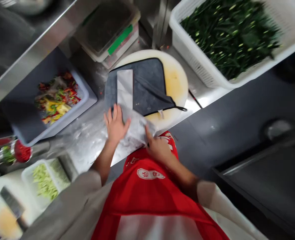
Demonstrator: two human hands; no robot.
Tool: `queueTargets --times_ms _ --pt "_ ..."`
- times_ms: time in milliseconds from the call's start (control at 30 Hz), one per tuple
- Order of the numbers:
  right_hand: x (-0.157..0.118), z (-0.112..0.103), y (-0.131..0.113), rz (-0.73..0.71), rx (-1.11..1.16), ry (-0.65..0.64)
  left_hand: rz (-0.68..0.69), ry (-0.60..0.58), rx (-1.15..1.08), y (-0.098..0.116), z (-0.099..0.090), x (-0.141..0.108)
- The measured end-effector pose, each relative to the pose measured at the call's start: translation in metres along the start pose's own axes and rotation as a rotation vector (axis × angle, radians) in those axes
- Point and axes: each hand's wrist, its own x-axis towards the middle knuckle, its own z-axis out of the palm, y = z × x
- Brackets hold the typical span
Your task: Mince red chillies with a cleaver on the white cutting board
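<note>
Left hand (115,127): open, fingers spread, at the clear plastic's (134,128) edge
Right hand (159,149): index finger extended; cannot tell whether it grips
Round board (178,73): twelve o'clock beyond both hands
Dark cloth (148,88): on board
Clear plastic: between hands, left's three o'clock, right's ten
White strip (125,85): on cloth, left's one o'clock

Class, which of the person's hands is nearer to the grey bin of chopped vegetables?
The left. The left hand, fingers spread, is the closer one, beside the bin; the right hand is farther off, beyond the left.
</note>
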Motion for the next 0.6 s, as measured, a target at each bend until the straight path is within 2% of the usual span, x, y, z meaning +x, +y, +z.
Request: queueTargets --times_ms 67,200,233,367,433,500,533,600 --pt "-0.004 0.001 0.000 -0.007 0.032 -0.059 -0.001 -0.023 -0.005 0.000 0.002 -0.004" --pt "0.002 -0.003 -0.001 -0.039 -0.046 0.135 -0.007 0.036 0.004 -0.001 0.001 0.004" --pt "0.001 -0.001 -0.001 -0.048 -0.045 0.146 -0.013 0.050 0.010 -0.001 0.001 0.002" --pt "-0.006 0.008 0.002 -0.015 -0.012 -0.016 0.011 0.007 0.038 0.004 0.005 -0.008" --pt "0.001 0.003 0.001 -0.030 -0.032 0.032 0.004 0.009 0.040 0.002 0.004 0.002" --pt "0.009 -0.004 -0.002 -0.048 -0.042 0.165 -0.003 0.040 0.027 0.001 0.002 0.014" --pt "0.010 -0.005 -0.003 -0.055 -0.040 0.192 -0.008 0.061 0.019 0.000 0.002 0.017" --pt "0.004 -0.003 -0.002 -0.043 -0.029 0.144 -0.001 0.074 0.008 0.003 0.004 0.010"
